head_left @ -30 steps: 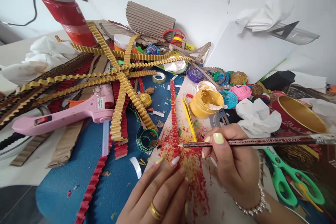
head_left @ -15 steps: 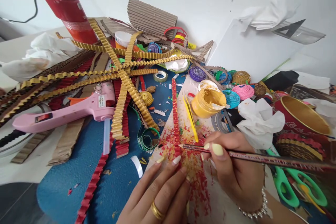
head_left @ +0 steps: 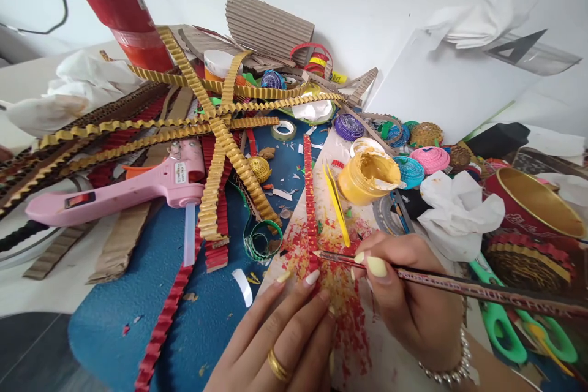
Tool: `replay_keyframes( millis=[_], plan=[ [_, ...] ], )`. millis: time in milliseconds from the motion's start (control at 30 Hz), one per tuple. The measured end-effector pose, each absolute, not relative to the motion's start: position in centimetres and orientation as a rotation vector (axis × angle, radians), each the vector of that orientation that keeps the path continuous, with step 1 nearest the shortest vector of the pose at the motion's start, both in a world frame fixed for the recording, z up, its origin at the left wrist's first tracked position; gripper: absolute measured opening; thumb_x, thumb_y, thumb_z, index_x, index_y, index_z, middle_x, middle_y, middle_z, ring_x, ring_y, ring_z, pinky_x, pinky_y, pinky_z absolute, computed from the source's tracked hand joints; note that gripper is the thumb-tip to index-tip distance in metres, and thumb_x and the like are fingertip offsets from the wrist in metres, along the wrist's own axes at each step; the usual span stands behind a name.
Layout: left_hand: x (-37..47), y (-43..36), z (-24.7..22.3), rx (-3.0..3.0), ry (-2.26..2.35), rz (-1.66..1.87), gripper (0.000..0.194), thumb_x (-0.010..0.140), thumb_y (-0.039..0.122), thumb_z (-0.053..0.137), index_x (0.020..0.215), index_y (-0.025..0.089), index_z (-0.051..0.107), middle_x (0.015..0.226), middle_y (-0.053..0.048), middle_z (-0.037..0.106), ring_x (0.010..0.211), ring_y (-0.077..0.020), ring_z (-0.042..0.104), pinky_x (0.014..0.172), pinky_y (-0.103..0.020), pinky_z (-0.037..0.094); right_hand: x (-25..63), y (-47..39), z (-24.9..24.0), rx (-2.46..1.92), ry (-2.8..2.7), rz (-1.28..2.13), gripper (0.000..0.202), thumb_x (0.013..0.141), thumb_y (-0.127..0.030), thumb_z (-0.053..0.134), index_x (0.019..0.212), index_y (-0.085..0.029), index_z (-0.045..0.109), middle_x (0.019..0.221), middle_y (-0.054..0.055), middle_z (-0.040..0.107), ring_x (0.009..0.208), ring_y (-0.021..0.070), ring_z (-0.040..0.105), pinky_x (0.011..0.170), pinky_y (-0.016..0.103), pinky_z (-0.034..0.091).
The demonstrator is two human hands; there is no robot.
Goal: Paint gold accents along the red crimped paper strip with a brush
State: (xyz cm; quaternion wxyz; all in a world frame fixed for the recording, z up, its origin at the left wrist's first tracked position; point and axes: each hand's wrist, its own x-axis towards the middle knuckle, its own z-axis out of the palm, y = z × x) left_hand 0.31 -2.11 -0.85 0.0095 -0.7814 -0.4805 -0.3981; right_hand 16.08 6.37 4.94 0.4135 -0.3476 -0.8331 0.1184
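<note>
My left hand (head_left: 285, 340), fingers extended, presses red strip (head_left: 310, 196), seemingly steadying it; right hand (head_left: 407, 294) pinches slim tool (head_left: 441, 280) near its tip, probably for control.

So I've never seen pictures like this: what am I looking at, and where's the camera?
There is no machine here, just a person's two bare hands. The camera is worn on that person's head, looking forward and down. The right hand holds a pencil, its tip beside a narrow red corrugated strip speckled with gold. The left hand's fingertips rest at the strip's near end. Around them lie yellow tweezers, an open paint jar and a pink glue gun.
</note>
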Motion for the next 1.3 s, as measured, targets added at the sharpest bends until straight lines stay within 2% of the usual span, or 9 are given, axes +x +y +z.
replay_keyframes(
  millis=[300, 967, 1167, 1300],
  plan=[
    [0.09, -2.01, -0.62, -2.478, -1.481, -1.159, 0.023, 0.092, 0.013, 0.048, 0.108, 0.019, 0.064, 0.112, 0.005, 0.067, 0.116, -0.0129, 0.056, 0.114, -0.03, 0.028, 16.06, 6.35, 4.77, -0.889, -2.085, 0.333, 0.016, 0.083, -0.008, 0.044, 0.082, -0.022, 0.051, 0.061, -0.001, 0.061, 0.056, 0.0142, 0.066, 0.05, 0.025, 0.055],
    [-0.18, -1.57, -0.66, -2.527, -1.385, -1.078, 0.027, 0.09, 0.009, 0.046, 0.11, 0.018, 0.062, 0.116, 0.004, 0.065, 0.12, -0.0141, 0.053, 0.115, -0.031, 0.027, 16.0, 6.52, 4.86, -0.868, -2.076, 0.379, 0.014, 0.086, -0.011, 0.044, 0.081, -0.021, 0.052, 0.059, -0.002, 0.06, 0.049, 0.0124, 0.061, 0.046, 0.024, 0.052],
    [-0.23, -2.01, -0.73, -2.515, -1.407, -1.094, 0.026, 0.091, 0.011, 0.045, 0.11, 0.018, 0.063, 0.115, 0.004, 0.066, 0.119, -0.0135, 0.053, 0.115, -0.031, 0.026, 15.88, 6.49, 4.88, -0.857, -2.071, 0.384, 0.015, 0.084, -0.009, 0.045, 0.082, -0.022, 0.053, 0.06, -0.001, 0.062, 0.054, 0.0144, 0.064, 0.048, 0.024, 0.053],
    [-0.1, -2.11, -0.78, -2.501, -1.447, -1.149, 0.025, 0.092, 0.011, 0.046, 0.108, 0.018, 0.063, 0.115, 0.004, 0.066, 0.118, -0.0135, 0.054, 0.115, -0.03, 0.028, 16.03, 6.47, 4.86, -0.842, -2.043, 0.405, 0.016, 0.084, -0.008, 0.045, 0.082, -0.021, 0.053, 0.06, -0.003, 0.061, 0.052, 0.0119, 0.063, 0.05, 0.022, 0.052]
  ],
)
